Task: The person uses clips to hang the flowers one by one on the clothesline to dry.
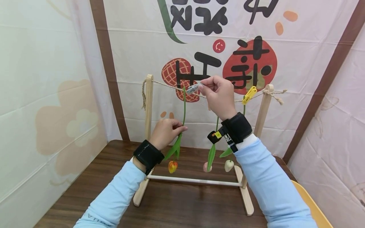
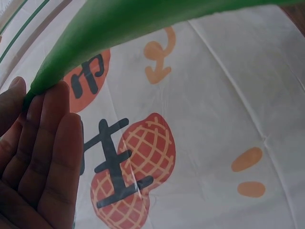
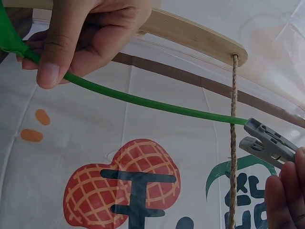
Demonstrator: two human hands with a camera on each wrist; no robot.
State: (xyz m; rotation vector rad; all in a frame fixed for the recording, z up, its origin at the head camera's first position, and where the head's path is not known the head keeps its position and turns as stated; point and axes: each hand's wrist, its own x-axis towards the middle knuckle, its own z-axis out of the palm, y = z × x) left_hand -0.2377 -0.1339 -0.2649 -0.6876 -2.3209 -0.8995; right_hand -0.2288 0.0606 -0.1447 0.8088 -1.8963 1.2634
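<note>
My left hand (image 1: 168, 131) pinches the green stem (image 1: 184, 109) of an artificial tulip that hangs upside down, its orange-yellow bloom (image 1: 172, 167) lowest. The stem's upper end reaches the twine line (image 1: 168, 85) and crosses it. Between thumb and fingers, my right hand (image 1: 220, 95) holds a grey clothespin (image 1: 194, 88) beside that crossing. In the right wrist view the clothespin (image 3: 269, 138) has its mouth spread, one tip at the stem's end; whether it grips the stem I cannot tell. A big green leaf (image 2: 114, 28) fills the top of the left wrist view.
A wooden stand with a left post (image 1: 148, 107), a right post (image 1: 263, 110) and a white crossbar (image 1: 194, 180) carries the line. A pink tulip (image 1: 207, 167) and a white tulip (image 1: 229, 165) hang at right, near a yellow clothespin (image 1: 249, 95). A yellow container's rim (image 1: 310, 202) shows lower right.
</note>
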